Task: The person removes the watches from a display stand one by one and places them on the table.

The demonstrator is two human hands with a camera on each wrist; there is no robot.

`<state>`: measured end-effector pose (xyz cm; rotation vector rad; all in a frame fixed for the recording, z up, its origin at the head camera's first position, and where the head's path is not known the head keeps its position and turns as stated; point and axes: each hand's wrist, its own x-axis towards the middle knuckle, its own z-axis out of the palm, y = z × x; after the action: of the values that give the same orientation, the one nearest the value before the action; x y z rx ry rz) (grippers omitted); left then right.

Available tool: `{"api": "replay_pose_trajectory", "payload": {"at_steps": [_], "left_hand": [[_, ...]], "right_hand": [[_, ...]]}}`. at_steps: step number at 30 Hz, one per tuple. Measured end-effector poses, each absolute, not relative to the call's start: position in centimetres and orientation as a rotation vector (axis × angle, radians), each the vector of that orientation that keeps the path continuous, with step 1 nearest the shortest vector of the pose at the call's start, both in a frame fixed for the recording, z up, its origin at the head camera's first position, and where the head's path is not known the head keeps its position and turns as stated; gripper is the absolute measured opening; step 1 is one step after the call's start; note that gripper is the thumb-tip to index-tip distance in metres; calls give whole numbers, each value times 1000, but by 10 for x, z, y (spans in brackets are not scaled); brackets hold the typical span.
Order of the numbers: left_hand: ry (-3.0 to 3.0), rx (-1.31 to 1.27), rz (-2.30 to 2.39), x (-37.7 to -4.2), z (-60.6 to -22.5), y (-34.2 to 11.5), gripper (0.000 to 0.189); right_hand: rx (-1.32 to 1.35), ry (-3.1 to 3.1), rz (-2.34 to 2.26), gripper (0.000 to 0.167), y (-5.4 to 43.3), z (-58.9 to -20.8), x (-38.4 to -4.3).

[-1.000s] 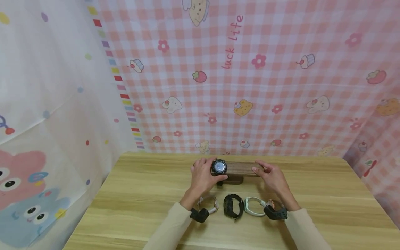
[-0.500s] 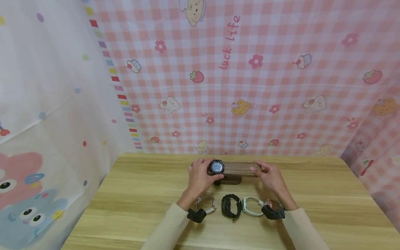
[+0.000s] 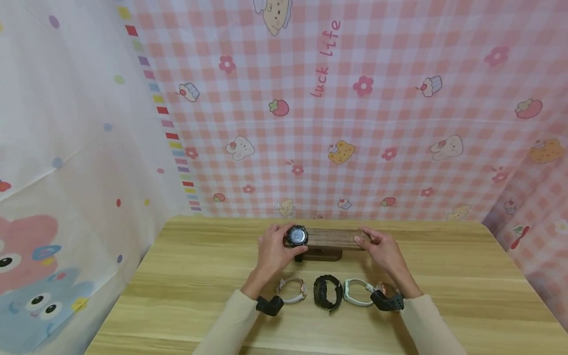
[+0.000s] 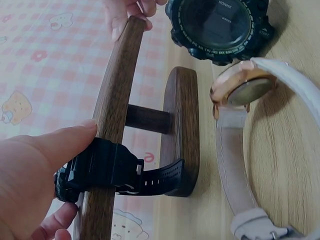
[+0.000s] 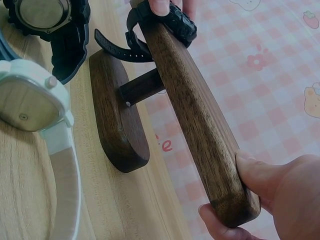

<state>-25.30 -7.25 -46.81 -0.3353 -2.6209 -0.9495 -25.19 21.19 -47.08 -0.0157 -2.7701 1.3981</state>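
A dark wooden watch stand point(image 3: 335, 238) stands at the back of the table, its crossbar raised on a post above a base point(image 5: 117, 115). Round the bar's left part hangs a black digital watch point(image 3: 298, 236), its strap's loose end point(image 4: 162, 179) dangling by the base. My left hand point(image 3: 271, 249) grips this watch between thumb and fingers, the thumb also lying against the bar. At the far right end of the crossbar, my right hand point(image 3: 387, 250) pinches the wood with thumb and fingers.
Before the stand lie a white-strapped watch point(image 3: 303, 292), a black watch point(image 3: 327, 293), a mint watch point(image 3: 359, 292) and a rose-gold one point(image 3: 387, 289) partly hidden by the right wrist's camera. A pink checked cloth point(image 3: 266, 128) hangs behind the table.
The left hand and the black watch have slid left along the bar, showing more wood between the hands. My right hand keeps its hold on the right end.
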Motion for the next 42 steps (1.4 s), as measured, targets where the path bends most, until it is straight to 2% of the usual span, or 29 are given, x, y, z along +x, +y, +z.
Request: {"api": "replay_pose_trajectory", "payload": {"at_steps": [42], "left_hand": [[-2547, -293, -1104, -254, -476, -119, 64]], "right_hand": [[-8, -2768, 1425, 52, 214, -471, -252]]}}
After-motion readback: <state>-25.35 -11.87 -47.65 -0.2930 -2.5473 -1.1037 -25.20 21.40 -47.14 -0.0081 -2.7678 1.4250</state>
